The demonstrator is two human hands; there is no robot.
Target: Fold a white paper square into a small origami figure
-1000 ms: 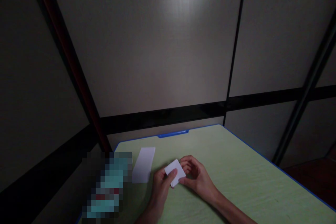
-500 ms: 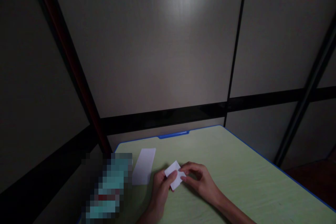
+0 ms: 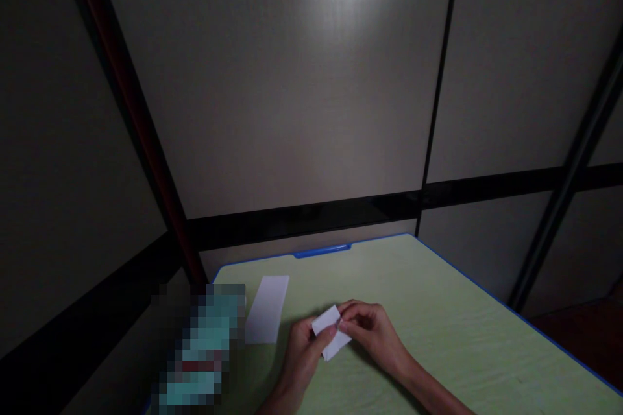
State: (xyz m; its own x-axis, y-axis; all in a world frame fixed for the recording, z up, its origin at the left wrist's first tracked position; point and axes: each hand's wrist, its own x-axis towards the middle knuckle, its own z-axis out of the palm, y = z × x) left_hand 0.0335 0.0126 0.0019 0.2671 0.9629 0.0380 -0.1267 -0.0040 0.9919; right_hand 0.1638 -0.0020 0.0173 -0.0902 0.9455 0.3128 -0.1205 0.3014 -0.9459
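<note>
A small folded white paper [image 3: 331,332] is held just above the green table [image 3: 438,337] between both of my hands. My left hand [image 3: 302,356] grips its left edge with thumb and fingers. My right hand [image 3: 372,332] pinches its upper right part with curled fingers. A second white paper strip [image 3: 267,308] lies flat on the table to the left of my hands, untouched.
The table has a blue rim and a blue handle [image 3: 321,249] at its far edge. A blurred teal object [image 3: 207,343] sits at the table's left side. Grey wall panels with dark frames stand close behind the table.
The folded paper has moved slightly lower and nearer to me, and my right fingers have closed tighter over its top edge. The flat strip has stayed in place.
</note>
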